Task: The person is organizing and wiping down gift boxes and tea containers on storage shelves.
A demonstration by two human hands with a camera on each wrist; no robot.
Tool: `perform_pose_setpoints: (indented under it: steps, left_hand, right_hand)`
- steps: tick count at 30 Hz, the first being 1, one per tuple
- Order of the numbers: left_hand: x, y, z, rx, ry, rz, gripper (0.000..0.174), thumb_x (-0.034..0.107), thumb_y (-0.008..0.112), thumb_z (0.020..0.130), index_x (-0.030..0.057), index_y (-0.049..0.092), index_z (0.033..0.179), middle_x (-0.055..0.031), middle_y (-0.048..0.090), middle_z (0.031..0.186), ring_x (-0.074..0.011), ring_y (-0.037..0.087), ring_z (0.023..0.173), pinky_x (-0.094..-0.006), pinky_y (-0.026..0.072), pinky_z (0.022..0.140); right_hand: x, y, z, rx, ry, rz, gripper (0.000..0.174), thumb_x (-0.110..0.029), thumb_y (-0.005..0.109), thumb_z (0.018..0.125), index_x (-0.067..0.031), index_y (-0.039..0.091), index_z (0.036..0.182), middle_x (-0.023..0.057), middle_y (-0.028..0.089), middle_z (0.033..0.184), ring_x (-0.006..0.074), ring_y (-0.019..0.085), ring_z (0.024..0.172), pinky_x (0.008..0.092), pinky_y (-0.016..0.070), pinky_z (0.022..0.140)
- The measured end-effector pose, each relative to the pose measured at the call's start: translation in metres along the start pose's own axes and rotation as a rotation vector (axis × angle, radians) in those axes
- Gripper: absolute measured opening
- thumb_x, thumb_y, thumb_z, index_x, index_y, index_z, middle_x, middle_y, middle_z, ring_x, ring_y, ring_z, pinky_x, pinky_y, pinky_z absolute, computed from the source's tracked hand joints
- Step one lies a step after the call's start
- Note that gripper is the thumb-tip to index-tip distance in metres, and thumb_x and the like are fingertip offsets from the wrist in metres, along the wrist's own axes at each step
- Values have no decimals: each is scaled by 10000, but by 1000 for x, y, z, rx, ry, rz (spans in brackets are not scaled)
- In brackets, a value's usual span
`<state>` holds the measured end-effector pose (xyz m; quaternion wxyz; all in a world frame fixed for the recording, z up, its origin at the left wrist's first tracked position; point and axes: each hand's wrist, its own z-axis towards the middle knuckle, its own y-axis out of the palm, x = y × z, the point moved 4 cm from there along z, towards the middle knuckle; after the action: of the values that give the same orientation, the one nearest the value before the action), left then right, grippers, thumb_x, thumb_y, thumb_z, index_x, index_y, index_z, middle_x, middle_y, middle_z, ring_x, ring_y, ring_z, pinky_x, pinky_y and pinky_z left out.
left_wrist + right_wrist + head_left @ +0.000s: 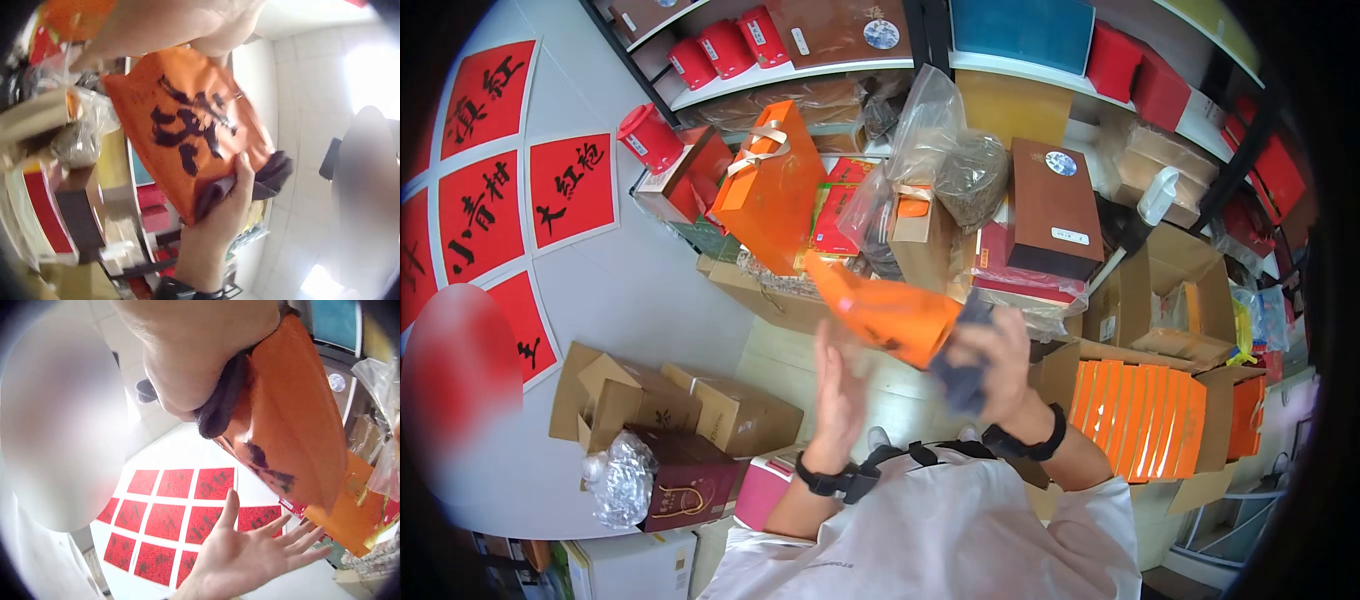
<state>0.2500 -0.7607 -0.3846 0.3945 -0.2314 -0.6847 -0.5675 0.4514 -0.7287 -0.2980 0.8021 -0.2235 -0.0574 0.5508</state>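
In the head view the orange bag [895, 318] is up in the air in front of the person, above the floor [890, 385]. The right grip [1000, 370] is at its 4 o'clock end, so from that grip the bag reaches out toward 10 o'clock. The right grip is closed around this end together with a dark cloth [962, 362], which lies between the palm and the bag. In the left wrist view the thumb presses on the bag's face near its lower right edge, beside the cloth, and large black brush writing shows across that face.

The left grip [838, 395] is at about 7 o'clock from the bag, open and apart from it. The right wrist view shows its palm bare and its fingers spread, below the bag. The head view blurs both hands and the bag.

Around the bag in the head view, an upright orange box [785, 195] with a pale ribbon stands at between 10 and 11 o'clock, and a brown box [1055, 205] lies at 2 o'clock. A row of orange packs [1140, 420] fills a carton at 4 o'clock. Open cartons [640, 405] stand at 8 o'clock, and red sheets [480, 215] with black writing lie on the pale surface [650, 290] between 9 and 10 o'clock.
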Motion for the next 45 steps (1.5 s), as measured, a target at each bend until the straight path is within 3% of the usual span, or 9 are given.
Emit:
perform_pose_setpoints:
  steps: [4, 14, 18, 23, 26, 28, 29, 36, 45]
  left_hand:
    - [-39, 9, 3, -281, -376, -645, 615, 436, 471, 984, 106, 281, 1467, -137, 397, 1443, -266, 387, 1339, -440, 324, 1093]
    - [-59, 0, -5, -370, -527, -785, 584, 442, 451, 989, 109, 313, 1448, -131, 423, 1420, -267, 422, 1304, -441, 354, 1071]
    - [-56, -7, -7, -385, -542, -804, 572, 445, 443, 991, 111, 326, 1441, -129, 434, 1412, -268, 437, 1290, -442, 366, 1062]
    - [-54, -9, 0, -414, -555, -836, 559, 448, 433, 994, 112, 342, 1432, -126, 447, 1401, -268, 455, 1272, -443, 381, 1051]
    - [-54, -5, 5, -431, -556, -853, 552, 450, 427, 995, 113, 351, 1426, -124, 455, 1394, -269, 466, 1261, -443, 390, 1044]
    - [-56, -5, 6, -436, -563, -865, 547, 451, 423, 996, 114, 358, 1423, -123, 460, 1389, -269, 473, 1254, -443, 396, 1039]
    - [-56, -5, 5, -440, -569, -870, 545, 451, 420, 997, 114, 361, 1421, -122, 463, 1387, -269, 476, 1251, -443, 399, 1037]
    - [-46, -32, -1, -437, -588, -873, 531, 455, 406, 1001, 116, 383, 1408, -118, 482, 1372, -270, 501, 1226, -445, 420, 1021]
    - [-43, -44, 20, -436, -553, -849, 516, 461, 388, 1005, 119, 412, 1391, -113, 506, 1352, -271, 534, 1194, -446, 447, 1001]
  right_hand:
    - [-54, 27, -9, -150, -173, -31, 347, -238, 625, 697, -277, 698, 1034, -34, 622, 1097, 215, 529, 905, 378, 382, 739]
    - [-56, 33, 2, -712, 240, 257, 688, -372, 767, 673, -166, 559, 1296, 75, 459, 1325, 311, 391, 1204, 528, 273, 1039]
    - [-55, 40, 1, -808, 167, 283, 534, -351, 720, 800, -108, 556, 1246, 114, 487, 1310, 303, 415, 1235, 529, 281, 1091]
    - [-5, 42, 21, -241, 1153, 936, 344, -241, 536, 973, 17, 549, 1200, 46, 639, 965, 112, 606, 863, 293, 509, 766]
    - [15, 63, 44, -276, 1009, 827, 536, -314, 510, 981, 26, 374, 1373, 143, 547, 1194, 220, 550, 1072, 386, 475, 901]
    - [14, 87, 42, -583, 440, 146, 652, -379, 491, 970, 29, 285, 1435, 228, 411, 1372, 364, 397, 1282, 497, 280, 1093]
    - [12, 105, 36, -788, 528, 321, 729, -429, 482, 951, 31, 239, 1461, 256, 293, 1482, 430, 203, 1403, 511, 71, 1159]
    - [-64, 95, 19, -1079, 15, 260, 681, -405, 528, 924, -47, 326, 1466, 157, 218, 1561, 409, 126, 1444, 571, 97, 1147]
    - [-22, 142, 47, -842, 392, 381, 585, -358, 514, 946, -23, 411, 1414, 244, 157, 1551, 468, 248, 1378, 501, 158, 1159]
